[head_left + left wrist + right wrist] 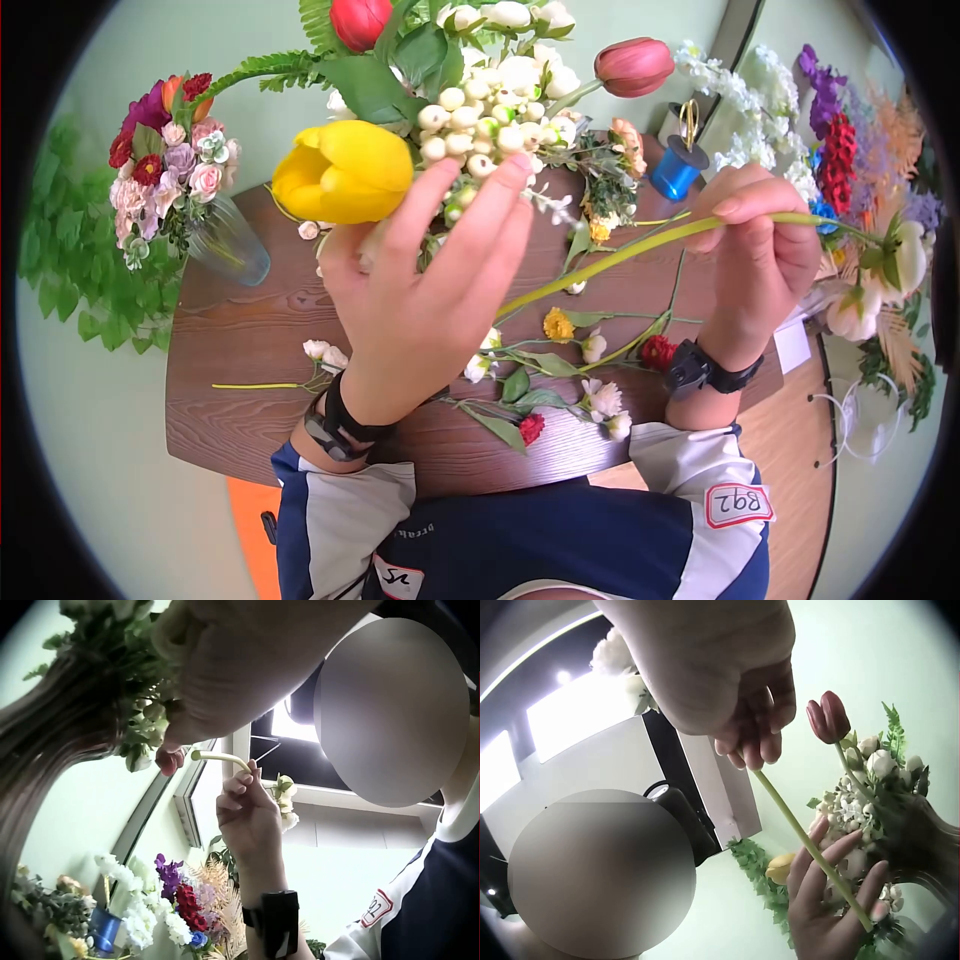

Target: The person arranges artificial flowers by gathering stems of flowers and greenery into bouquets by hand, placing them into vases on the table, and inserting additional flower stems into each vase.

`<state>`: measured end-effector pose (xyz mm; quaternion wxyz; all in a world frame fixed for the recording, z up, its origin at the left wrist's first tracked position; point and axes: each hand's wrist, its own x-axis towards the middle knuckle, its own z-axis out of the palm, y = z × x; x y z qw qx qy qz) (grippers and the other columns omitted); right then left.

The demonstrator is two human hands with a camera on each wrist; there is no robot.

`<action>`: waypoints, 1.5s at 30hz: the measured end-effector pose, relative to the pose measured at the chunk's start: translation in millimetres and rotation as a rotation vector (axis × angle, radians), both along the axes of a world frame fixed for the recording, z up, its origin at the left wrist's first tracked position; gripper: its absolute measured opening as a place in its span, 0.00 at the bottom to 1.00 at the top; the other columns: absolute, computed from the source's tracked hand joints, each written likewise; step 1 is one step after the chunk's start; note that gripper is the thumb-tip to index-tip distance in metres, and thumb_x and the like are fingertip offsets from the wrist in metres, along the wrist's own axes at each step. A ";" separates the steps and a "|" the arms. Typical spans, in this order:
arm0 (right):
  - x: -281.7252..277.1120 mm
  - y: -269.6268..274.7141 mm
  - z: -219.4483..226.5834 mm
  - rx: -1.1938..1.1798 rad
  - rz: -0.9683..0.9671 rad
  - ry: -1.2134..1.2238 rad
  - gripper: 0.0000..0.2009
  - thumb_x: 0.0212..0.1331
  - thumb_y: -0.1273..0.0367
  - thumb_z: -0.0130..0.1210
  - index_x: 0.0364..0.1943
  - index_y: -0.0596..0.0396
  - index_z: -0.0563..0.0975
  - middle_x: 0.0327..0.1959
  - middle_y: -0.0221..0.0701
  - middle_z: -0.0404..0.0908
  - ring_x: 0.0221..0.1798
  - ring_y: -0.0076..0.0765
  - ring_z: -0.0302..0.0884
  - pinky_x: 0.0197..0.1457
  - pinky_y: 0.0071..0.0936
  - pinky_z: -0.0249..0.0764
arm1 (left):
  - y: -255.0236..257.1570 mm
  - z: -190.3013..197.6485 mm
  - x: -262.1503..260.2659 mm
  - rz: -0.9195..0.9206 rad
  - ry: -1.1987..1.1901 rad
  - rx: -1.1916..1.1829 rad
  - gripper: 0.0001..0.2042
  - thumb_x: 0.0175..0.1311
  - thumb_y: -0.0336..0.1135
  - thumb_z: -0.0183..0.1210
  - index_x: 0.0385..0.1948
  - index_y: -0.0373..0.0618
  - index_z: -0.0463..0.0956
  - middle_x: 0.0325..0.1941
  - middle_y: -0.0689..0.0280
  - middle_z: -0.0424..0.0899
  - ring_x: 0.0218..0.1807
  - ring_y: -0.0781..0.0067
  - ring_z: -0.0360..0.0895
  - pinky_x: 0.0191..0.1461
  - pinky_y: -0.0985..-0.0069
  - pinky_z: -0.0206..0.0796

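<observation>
- Two bare hands work above a dark brown wood-grain worktop (240,335), the right hand (762,238) pinching a long, smooth green stem (600,265) topped with white blooms (853,312) between its fingers.
- The stem's cut end (196,755) is free, near the left hand (425,270), whose loosely extended fingers reach over round white berries (470,122), gripping nothing visible; contact is unclear.
- Pinching nearer that end would likely steady it; the left fingers could shield the yellow cup-shaped tulip (345,175).

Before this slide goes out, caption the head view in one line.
Right-hand fingers pinch the green stem of a white flower; left-hand fingers extend beside a yellow tulip.
</observation>
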<state>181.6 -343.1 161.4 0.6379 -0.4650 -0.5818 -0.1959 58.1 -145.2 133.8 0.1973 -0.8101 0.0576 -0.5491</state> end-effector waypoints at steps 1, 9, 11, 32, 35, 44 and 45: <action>-0.2 2.7 -0.3 0.001 0.002 -0.002 0.09 0.62 0.72 0.47 0.32 0.65 0.76 0.23 0.36 0.76 0.23 0.24 0.72 0.23 0.14 0.64 | 0.3 0.4 -1.3 0.002 -0.002 0.001 0.14 0.47 0.39 0.63 0.38 0.55 0.80 0.51 0.73 0.76 0.53 0.71 0.68 0.52 0.72 0.53; 4.4 16.2 -6.2 0.204 -0.197 -0.015 0.07 0.61 0.75 0.48 0.37 0.66 0.76 0.28 0.37 0.77 0.25 0.23 0.72 0.24 0.14 0.65 | 12.2 5.1 -4.4 -0.105 0.041 -0.248 0.17 0.46 0.30 0.58 0.42 0.46 0.76 0.53 0.69 0.74 0.48 0.70 0.70 0.48 0.70 0.56; 5.6 18.1 -7.5 0.244 -0.214 -0.013 0.07 0.61 0.75 0.48 0.37 0.65 0.76 0.28 0.37 0.78 0.25 0.24 0.73 0.24 0.14 0.65 | 19.1 1.3 0.0 -0.278 -0.060 -0.375 0.16 0.45 0.25 0.58 0.41 0.43 0.76 0.51 0.65 0.75 0.47 0.67 0.71 0.48 0.70 0.59; -5.6 85.0 52.2 -0.389 -0.081 -0.001 0.06 0.61 0.77 0.46 0.31 0.64 0.76 0.23 0.28 0.76 0.24 0.18 0.72 0.26 0.14 0.66 | 25.8 10.8 1.3 -0.342 -0.135 -0.410 0.04 0.53 0.20 0.59 0.30 0.38 0.77 0.41 0.62 0.76 0.42 0.68 0.75 0.42 0.78 0.68; -7.7 94.7 45.1 -0.478 0.013 0.071 0.05 0.60 0.78 0.47 0.32 0.64 0.75 0.21 0.28 0.75 0.23 0.19 0.73 0.26 0.15 0.68 | 27.9 10.1 1.4 -0.335 -0.149 -0.426 0.05 0.52 0.20 0.59 0.30 0.38 0.77 0.41 0.61 0.76 0.42 0.67 0.75 0.43 0.77 0.68; -12.5 94.9 20.8 -0.581 -0.217 -0.330 0.05 0.44 0.78 0.52 0.27 0.63 0.75 0.22 0.45 0.75 0.29 0.54 0.74 0.32 0.37 0.71 | 30.4 10.6 2.8 -0.383 -0.200 -0.444 0.07 0.49 0.17 0.59 0.31 0.35 0.75 0.41 0.59 0.77 0.41 0.64 0.75 0.43 0.74 0.68; -8.6 98.1 15.6 -0.568 -0.140 -0.297 0.07 0.43 0.75 0.54 0.29 0.62 0.75 0.23 0.45 0.75 0.30 0.53 0.74 0.33 0.36 0.72 | 29.9 10.6 3.4 -0.391 -0.212 -0.414 0.07 0.49 0.18 0.59 0.31 0.35 0.75 0.41 0.59 0.77 0.41 0.64 0.75 0.42 0.74 0.69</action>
